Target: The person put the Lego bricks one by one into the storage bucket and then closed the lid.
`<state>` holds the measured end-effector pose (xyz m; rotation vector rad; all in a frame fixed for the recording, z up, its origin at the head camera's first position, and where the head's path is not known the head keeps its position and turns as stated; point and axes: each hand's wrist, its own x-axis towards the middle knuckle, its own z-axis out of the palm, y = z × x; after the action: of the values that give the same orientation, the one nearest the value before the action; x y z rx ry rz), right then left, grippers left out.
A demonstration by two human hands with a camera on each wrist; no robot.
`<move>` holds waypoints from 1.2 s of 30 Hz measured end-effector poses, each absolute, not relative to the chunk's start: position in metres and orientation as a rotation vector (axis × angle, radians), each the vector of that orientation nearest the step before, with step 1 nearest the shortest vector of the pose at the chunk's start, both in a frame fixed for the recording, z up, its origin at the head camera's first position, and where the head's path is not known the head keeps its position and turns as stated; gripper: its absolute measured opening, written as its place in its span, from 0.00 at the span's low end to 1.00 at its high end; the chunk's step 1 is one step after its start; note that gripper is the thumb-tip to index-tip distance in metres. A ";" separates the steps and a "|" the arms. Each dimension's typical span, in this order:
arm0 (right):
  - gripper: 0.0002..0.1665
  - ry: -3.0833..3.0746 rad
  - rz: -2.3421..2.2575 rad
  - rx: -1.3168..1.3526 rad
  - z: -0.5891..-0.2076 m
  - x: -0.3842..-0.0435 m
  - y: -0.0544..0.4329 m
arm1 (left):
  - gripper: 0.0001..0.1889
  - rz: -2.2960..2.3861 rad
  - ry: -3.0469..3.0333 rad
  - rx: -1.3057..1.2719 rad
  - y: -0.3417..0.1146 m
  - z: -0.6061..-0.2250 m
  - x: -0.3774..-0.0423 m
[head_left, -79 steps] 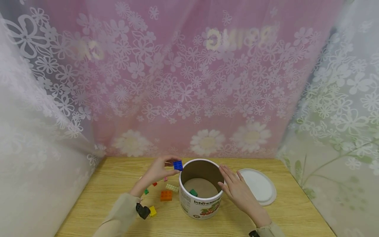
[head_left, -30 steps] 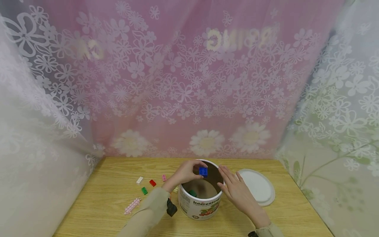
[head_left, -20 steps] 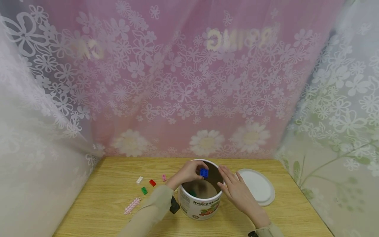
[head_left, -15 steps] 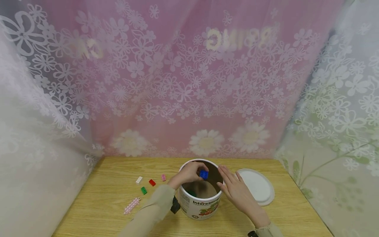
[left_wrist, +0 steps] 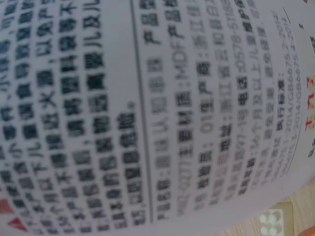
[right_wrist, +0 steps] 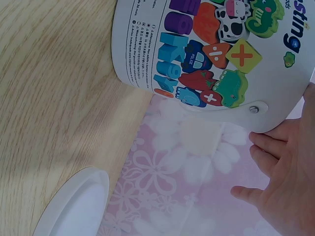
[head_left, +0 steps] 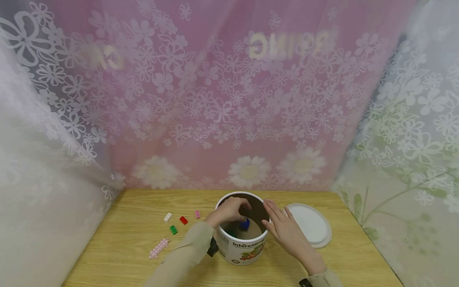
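Observation:
My left hand [head_left: 231,209] reaches over the rim into the white round bucket [head_left: 247,255], thumb and fingers spread apart. A blurred blue toy brick [head_left: 245,225] shows below its fingertips inside the bucket, apart from them. A dark green brick lies dimly in the shade at the bucket's bottom. My right hand [head_left: 285,229] rests with straight fingers on the bucket's right rim. In the right wrist view, the right hand's fingers [right_wrist: 268,142] touch the bucket's upper edge. The left wrist view is filled by the bucket's printed label [left_wrist: 147,108].
Left of the bucket lie a white brick [head_left: 167,217], a red brick [head_left: 183,220], a pink brick [head_left: 197,214], a green brick [head_left: 173,229] and a pale pink studded strip [head_left: 159,248]. A pale brick [left_wrist: 272,222] sits near the bucket. The white lid [head_left: 312,225] lies right.
My left hand carried the blue brick from beside the bucket to above its opening, then let go; the brick is now lower, inside. My right hand has stayed at the rim.

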<state>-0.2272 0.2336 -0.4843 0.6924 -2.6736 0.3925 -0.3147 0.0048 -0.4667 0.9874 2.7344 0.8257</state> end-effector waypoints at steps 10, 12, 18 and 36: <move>0.38 -2.682 0.412 0.683 -0.483 -0.227 0.233 | 0.10 1.327 2.654 1.039 -0.006 -0.457 -0.309; 0.38 -2.685 0.403 0.679 -0.484 -0.228 0.233 | 0.12 1.390 2.631 1.045 -0.009 -0.455 -0.307; 0.38 -2.689 0.402 0.680 -0.485 -0.228 0.233 | 0.13 1.561 2.563 1.060 -0.022 -0.446 -0.301; 0.39 -2.687 0.404 0.687 -0.485 -0.227 0.233 | 0.15 1.820 2.609 0.878 -0.082 -0.444 -0.294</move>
<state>-0.2273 0.2330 -0.4847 0.6870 -2.6874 0.4038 -0.2943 -0.0823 -0.4437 0.8779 2.6090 1.8201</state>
